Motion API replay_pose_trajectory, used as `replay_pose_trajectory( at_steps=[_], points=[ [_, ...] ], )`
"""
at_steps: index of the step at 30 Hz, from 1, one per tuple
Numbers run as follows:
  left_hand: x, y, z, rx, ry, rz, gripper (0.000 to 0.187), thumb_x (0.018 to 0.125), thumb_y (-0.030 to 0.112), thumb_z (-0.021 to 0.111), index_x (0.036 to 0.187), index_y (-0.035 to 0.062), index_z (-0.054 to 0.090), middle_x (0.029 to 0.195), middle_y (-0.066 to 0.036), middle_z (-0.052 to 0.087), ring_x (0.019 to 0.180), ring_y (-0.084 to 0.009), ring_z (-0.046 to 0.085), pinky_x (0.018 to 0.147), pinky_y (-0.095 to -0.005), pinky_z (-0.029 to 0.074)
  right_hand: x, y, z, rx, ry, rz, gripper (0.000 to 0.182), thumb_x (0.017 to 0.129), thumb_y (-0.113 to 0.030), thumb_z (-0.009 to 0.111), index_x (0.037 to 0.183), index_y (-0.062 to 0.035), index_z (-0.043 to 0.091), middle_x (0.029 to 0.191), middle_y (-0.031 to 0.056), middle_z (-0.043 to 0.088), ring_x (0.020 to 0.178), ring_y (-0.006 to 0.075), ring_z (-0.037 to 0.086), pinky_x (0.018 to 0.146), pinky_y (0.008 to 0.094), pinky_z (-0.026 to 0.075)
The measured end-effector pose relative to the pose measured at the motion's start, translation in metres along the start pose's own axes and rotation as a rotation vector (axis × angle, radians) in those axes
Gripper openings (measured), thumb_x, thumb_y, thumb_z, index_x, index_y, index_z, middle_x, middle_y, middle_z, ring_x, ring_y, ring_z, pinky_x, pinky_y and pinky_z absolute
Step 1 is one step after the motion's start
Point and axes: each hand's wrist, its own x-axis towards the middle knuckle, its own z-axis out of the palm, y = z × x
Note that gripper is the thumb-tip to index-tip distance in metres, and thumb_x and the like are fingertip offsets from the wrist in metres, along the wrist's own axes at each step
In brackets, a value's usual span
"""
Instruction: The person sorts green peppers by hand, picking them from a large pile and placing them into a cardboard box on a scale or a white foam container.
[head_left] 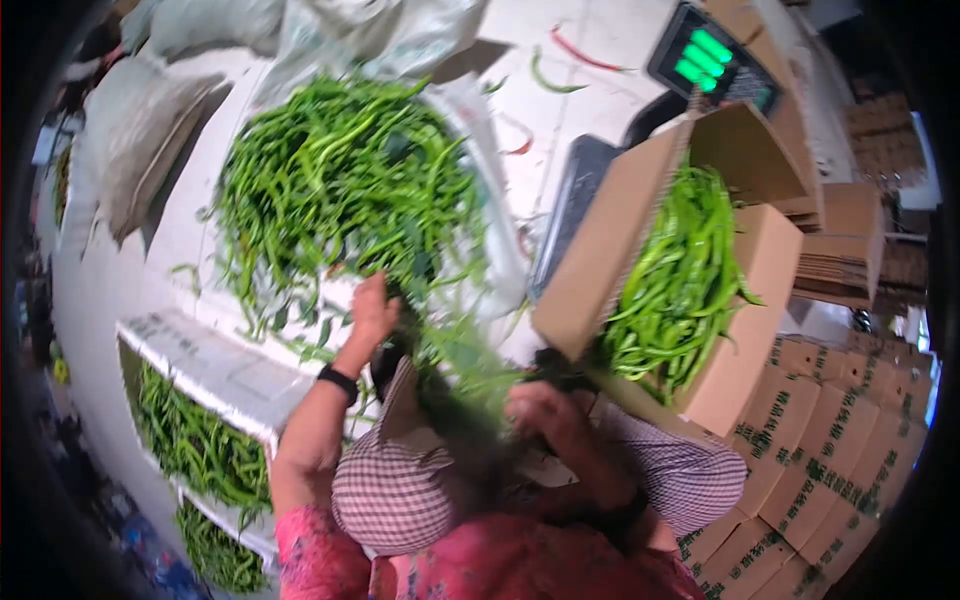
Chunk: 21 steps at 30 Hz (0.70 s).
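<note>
A large heap of long green peppers [345,180] lies on white sacking on the floor. My left hand [373,312] is at the heap's near edge, among loose peppers and leaves, its fingers curled; what they hold, if anything, is hidden. To its right, my right hand [540,405] is blurred by motion beside a smear of green, so its grip is unclear. An open cardboard box [615,230] with long green peppers [680,290] inside stands right of the heap, tilted in the view.
A scale display [705,60] glows green beyond the box. White foam boxes [210,365] with green peppers stand at lower left. Full sacks [140,140] lie at upper left. Stacked cartons [810,470] fill the right side. Loose peppers [585,52] lie on the floor.
</note>
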Motion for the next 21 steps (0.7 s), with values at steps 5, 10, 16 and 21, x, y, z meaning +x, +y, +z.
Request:
replay_pose_trajectory(
  at_steps=[5, 10, 16, 21],
  points=[
    [-0.010, 0.048, -0.012, -0.153, 0.240, 0.033, 0.044, 0.073, 0.000, 0.063, 0.116, -0.0006, 0.056, 0.108, -0.023, 0.058, 0.102, -0.0418, 0.053, 0.092, -0.0478, 0.042, 0.066, 0.022, 0.007, -0.149, 0.042, -0.009, 0.030, 0.093, -0.020, 0.058, 0.114, 0.0003, 0.060, 0.093, 0.0042, 0.067, 0.079, 0.0089, 0.059, 0.069, 0.0246, 0.047],
    [0.039, 0.051, -0.044, 0.040, 0.290, 0.121, 0.057, 0.074, -0.004, 0.058, 0.130, 0.0003, 0.048, 0.130, -0.019, 0.049, 0.122, -0.0376, 0.045, 0.099, -0.0448, 0.038, 0.164, 0.057, -0.006, -0.613, 0.088, -0.341, 0.031, 0.091, -0.021, 0.060, 0.113, 0.0005, 0.060, 0.087, 0.0031, 0.064, 0.076, 0.0075, 0.057, 0.066, 0.0230, 0.047],
    [0.106, 0.037, -0.051, 0.621, 0.217, 0.361, 0.056, 0.082, 0.004, 0.051, 0.137, 0.0014, 0.041, 0.144, -0.013, 0.042, 0.138, -0.0291, 0.034, 0.104, -0.0428, 0.033, 0.237, 0.021, 0.015, -0.554, 0.316, -0.382, 0.041, 0.086, -0.019, 0.065, 0.121, 0.0012, 0.056, 0.086, 0.0064, 0.065, 0.079, 0.0171, 0.060, 0.076, 0.0305, 0.049],
    [0.114, 0.044, -0.046, 0.741, 0.148, 0.325, 0.046, 0.080, 0.012, 0.057, 0.125, 0.0042, 0.051, 0.106, -0.009, 0.052, 0.098, -0.0247, 0.048, 0.088, -0.0404, 0.039, 0.286, 0.024, 0.040, -0.798, 0.401, -0.556, 0.050, 0.086, -0.021, 0.062, 0.130, -0.0025, 0.048, 0.125, 0.0270, 0.056, 0.109, 0.0435, 0.057, 0.095, 0.0485, 0.044]
  ],
)
